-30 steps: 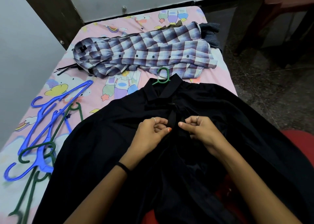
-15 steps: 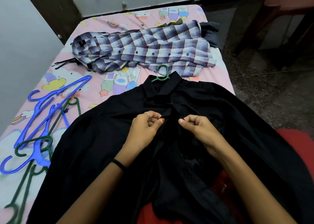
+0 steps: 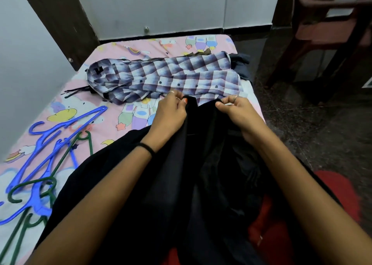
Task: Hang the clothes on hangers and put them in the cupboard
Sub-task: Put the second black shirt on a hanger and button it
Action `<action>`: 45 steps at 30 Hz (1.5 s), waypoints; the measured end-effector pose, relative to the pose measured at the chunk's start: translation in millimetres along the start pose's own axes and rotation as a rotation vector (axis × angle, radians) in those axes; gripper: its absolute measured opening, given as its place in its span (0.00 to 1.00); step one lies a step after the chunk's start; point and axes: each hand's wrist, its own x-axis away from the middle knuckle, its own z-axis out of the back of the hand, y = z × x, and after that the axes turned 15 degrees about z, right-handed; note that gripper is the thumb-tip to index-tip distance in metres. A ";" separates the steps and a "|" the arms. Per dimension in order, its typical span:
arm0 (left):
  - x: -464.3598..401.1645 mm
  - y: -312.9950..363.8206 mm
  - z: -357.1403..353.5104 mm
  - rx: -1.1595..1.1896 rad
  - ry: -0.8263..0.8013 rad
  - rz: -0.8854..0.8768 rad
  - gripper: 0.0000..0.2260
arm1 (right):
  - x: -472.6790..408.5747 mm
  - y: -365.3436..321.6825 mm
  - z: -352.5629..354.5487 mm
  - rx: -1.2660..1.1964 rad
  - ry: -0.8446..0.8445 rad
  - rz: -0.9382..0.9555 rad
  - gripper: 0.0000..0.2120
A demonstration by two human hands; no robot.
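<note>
Black shirt matt cloth; checked shirt woven cloth; hangers glossy plastic.

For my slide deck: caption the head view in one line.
Both hands, left hand and right hand, pinch a black garment above a checked shirt, hangers lying alongside on the bed.
</note>
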 end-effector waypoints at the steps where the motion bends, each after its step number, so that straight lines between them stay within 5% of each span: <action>1: -11.1 9.3 3.2 -0.017 0.029 -0.031 0.07 | -14.2 -8.2 0.6 0.029 0.011 0.006 0.08; 7: -52.9 29.6 5.3 -0.151 0.099 -0.060 0.07 | -70.1 -21.4 0.1 0.083 0.003 -0.066 0.05; 13: -24.2 -30.5 -16.2 -0.129 -0.315 0.174 0.10 | -8.6 8.5 3.5 -0.082 -0.183 -0.182 0.02; 19: 24.9 -113.8 -17.4 -0.113 -0.636 0.282 0.10 | 52.1 75.9 23.7 0.122 -0.211 -0.299 0.16; 26: 46.3 -130.7 -14.1 -0.378 -0.579 0.192 0.19 | 59.4 122.2 25.8 0.481 -0.255 -0.207 0.17; 29: 49.4 -131.8 -12.9 -0.470 -0.561 0.147 0.19 | 62.2 121.9 22.5 0.555 -0.216 -0.173 0.07; 31: 50.0 -132.0 -12.8 -0.481 -0.554 0.141 0.14 | 63.9 119.2 22.0 0.485 -0.152 -0.160 0.02; 35: 53.2 -124.1 -7.4 -0.379 -0.494 0.153 0.06 | 71.4 105.1 25.6 0.124 -0.062 -0.145 0.06; 45: 74.3 -80.8 28.7 0.249 -0.478 0.311 0.13 | 95.3 23.4 31.2 -0.287 -0.062 -0.190 0.05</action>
